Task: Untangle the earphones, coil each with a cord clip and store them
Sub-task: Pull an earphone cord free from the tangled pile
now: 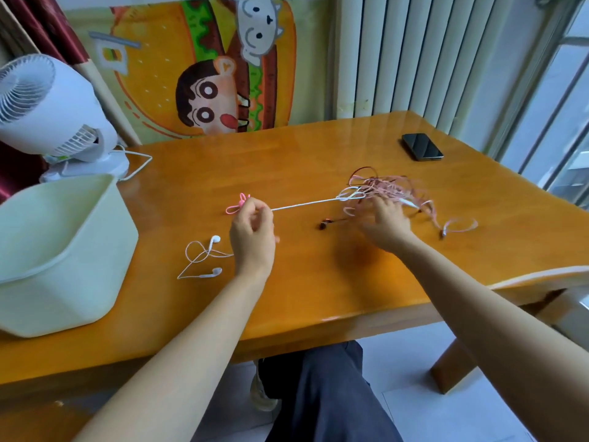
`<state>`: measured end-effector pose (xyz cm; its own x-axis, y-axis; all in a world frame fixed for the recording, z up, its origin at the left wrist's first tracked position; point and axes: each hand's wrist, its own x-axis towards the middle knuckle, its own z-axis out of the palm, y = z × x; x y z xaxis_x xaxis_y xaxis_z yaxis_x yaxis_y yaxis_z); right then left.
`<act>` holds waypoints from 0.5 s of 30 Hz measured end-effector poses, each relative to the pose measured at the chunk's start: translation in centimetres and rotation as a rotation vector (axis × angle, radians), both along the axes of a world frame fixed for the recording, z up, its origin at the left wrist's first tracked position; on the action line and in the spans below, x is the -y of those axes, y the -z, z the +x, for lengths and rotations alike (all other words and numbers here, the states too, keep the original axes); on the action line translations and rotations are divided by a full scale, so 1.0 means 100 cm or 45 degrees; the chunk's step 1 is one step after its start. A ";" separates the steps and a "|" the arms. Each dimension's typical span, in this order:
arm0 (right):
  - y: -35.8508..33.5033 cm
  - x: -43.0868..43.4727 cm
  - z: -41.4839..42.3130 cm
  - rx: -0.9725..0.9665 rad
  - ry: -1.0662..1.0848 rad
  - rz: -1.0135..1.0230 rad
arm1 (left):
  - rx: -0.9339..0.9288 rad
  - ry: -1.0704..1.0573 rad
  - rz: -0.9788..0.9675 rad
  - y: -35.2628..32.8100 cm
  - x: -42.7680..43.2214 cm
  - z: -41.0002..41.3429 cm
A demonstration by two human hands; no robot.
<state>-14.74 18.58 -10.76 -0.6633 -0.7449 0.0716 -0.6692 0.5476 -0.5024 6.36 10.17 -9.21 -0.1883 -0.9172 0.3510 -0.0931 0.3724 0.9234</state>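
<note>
Glossy orange wooden table (318,282) fills mid-frame. Pale green plastic bin (57,250) stands at the left edge. Two white earbuds (215,240) lie left of centre, beside the left hand (251,237), whose curled fingers pinch a taut white earphone cord (302,205). Right hand (387,218), blurred, lies over the tangle of pink and dark-red cords (382,186) right of centre; its grip cannot be determined. Pink cord clip (237,205) lies just beyond the left hand. Black phone (421,147) lies upper right.

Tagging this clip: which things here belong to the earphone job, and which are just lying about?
Job: white cord pinched by left hand; tangle at right hand; white earbuds; pink clip; pale tub.
Lying about: phone; fan.
</note>
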 end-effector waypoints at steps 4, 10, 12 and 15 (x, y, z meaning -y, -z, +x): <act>-0.009 -0.012 -0.018 -0.028 -0.103 -0.023 | 0.115 -0.048 0.015 0.003 0.000 -0.012; -0.033 -0.014 0.001 -0.274 -0.010 -0.528 | 0.188 0.025 -0.012 0.002 0.008 -0.009; -0.039 -0.007 0.012 -0.164 -0.246 -0.642 | 0.203 0.189 -0.062 0.000 0.008 -0.005; -0.033 0.010 0.028 -0.093 -0.521 -0.315 | 0.180 0.307 -0.108 -0.002 0.004 0.001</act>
<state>-11.97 17.57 -7.43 -0.3063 -0.8982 0.3151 -0.8428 0.1020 -0.5284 6.47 9.79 -9.00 -0.4501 -0.8084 0.3793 -0.1181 0.4749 0.8721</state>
